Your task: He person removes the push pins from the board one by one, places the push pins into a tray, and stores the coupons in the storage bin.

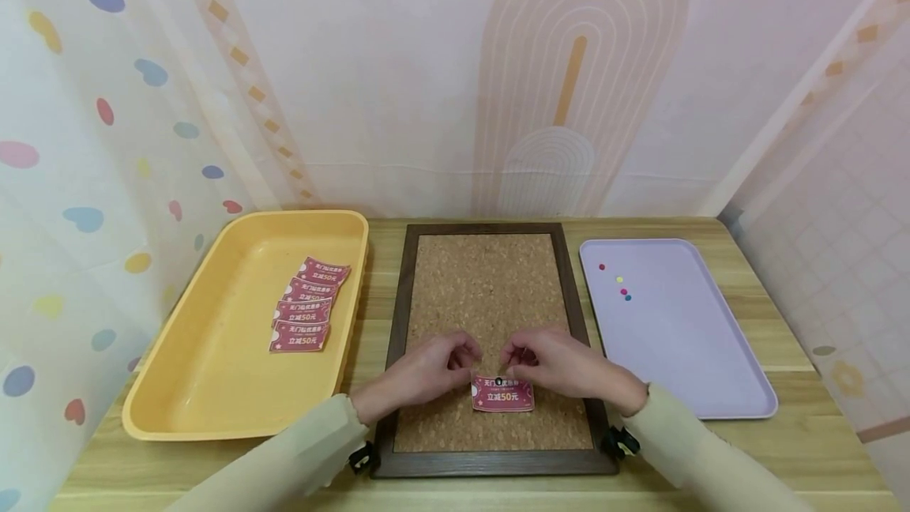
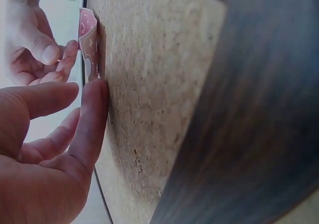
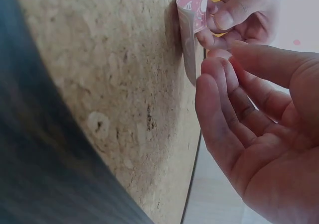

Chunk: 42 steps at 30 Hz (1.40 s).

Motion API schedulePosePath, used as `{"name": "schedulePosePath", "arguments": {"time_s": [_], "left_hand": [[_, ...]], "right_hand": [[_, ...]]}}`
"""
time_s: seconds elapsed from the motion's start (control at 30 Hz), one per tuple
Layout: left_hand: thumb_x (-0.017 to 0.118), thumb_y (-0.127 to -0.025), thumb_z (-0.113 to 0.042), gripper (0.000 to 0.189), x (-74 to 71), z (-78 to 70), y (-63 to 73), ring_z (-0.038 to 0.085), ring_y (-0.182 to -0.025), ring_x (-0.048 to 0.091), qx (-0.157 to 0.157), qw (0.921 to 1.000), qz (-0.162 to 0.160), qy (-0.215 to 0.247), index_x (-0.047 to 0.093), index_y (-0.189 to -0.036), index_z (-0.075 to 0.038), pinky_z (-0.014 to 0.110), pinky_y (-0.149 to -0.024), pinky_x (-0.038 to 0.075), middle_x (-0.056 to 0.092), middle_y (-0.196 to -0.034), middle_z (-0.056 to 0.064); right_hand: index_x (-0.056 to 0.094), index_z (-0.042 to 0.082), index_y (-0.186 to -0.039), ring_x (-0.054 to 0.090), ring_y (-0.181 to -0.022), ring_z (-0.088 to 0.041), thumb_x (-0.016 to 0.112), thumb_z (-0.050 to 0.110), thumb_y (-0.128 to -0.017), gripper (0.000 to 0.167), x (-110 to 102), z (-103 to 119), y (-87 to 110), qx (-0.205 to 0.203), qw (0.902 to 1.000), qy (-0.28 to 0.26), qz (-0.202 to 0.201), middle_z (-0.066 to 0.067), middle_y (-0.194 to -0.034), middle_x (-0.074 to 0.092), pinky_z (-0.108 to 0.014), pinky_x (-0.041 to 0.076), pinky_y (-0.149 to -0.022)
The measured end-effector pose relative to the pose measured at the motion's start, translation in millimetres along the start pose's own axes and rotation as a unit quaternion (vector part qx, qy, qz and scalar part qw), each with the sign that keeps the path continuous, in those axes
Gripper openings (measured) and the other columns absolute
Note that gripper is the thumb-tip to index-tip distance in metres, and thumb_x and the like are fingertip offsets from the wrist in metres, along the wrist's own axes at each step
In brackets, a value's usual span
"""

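Note:
A dark red coupon [image 1: 503, 397] with white and yellow print lies on the cork board [image 1: 490, 291], low on its surface. A small dark pin head [image 1: 499, 381] sits at its upper edge. Both wrist views show the coupon [image 2: 88, 45] curling away from the cork. My left hand [image 1: 435, 367] is at the coupon's left edge, an index fingertip against or very near it, the thumb apart. On the other side, my right hand [image 1: 558, 359] has loosely bent fingers [image 3: 212, 99] by the right edge, thumb and index separated. Whether those fingertips touch the paper cannot be told.
A yellow tray [image 1: 213, 338] at the left holds several similar coupons [image 1: 300, 336], overlapping in a column. To the right, a lilac tray [image 1: 682, 330] carries several small coloured pins [image 1: 624, 291]. The board's dark wooden frame [image 1: 490, 463] borders the cork. A patterned curtain [image 1: 398, 77] hangs behind.

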<state>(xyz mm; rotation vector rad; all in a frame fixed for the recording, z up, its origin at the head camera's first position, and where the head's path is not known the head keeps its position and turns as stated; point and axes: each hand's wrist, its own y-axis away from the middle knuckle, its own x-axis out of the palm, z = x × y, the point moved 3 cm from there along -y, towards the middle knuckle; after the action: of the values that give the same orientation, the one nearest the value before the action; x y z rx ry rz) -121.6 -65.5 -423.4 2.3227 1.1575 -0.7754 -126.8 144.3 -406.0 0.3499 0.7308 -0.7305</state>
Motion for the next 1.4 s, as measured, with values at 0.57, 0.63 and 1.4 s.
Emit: {"name": "schedulePosePath", "arguments": {"time_s": [0.57, 0.63, 1.4], "left_hand": [[0.071, -0.088, 0.001, 0.011, 3.9, -1.5, 0.8, 0.003, -0.065, 0.058, 0.023, 0.9993, 0.031, 0.006, 0.077, -0.093, -0.007, 0.023, -0.058, 0.047, 0.068, -0.074, -0.006], [0.072, -0.087, 0.001, 0.012, 4.1, -1.9, 0.8, 0.002, -0.064, 0.056, 0.02, 0.9994, 0.028, -0.006, 0.078, -0.09, -0.01, 0.023, -0.058, 0.045, 0.068, -0.074, -0.008], [0.076, -0.087, 0.0, 0.014, 3.2, -0.2, -1.5, 0.002, -0.065, 0.053, 0.022, 0.9983, 0.044, -0.031, 0.078, -0.086, -0.015, 0.024, -0.063, 0.045, 0.067, -0.075, -0.011]], "right_hand": [[0.074, 0.014, -0.097, 0.054, -0.071, -0.004, 0.07, 0.009, -0.096, 0.007, 8.2, 0.8, -14.5, 0.047, 0.9971, 0.025, 0.055, 0.013, -0.085, 0.066, -0.028, 0.047, -0.067], [0.074, 0.015, -0.096, 0.053, -0.069, -0.004, 0.07, 0.008, -0.096, 0.008, 8.6, 0.8, -15.9, 0.052, 0.9964, 0.026, 0.061, 0.013, -0.084, 0.065, -0.028, 0.046, -0.066], [0.071, 0.018, -0.085, 0.049, -0.061, -0.003, 0.074, 0.008, -0.09, 0.012, 14.8, -1.7, -23.6, 0.065, 0.9932, 0.041, 0.088, 0.013, -0.07, 0.058, -0.024, 0.04, -0.059]]}}
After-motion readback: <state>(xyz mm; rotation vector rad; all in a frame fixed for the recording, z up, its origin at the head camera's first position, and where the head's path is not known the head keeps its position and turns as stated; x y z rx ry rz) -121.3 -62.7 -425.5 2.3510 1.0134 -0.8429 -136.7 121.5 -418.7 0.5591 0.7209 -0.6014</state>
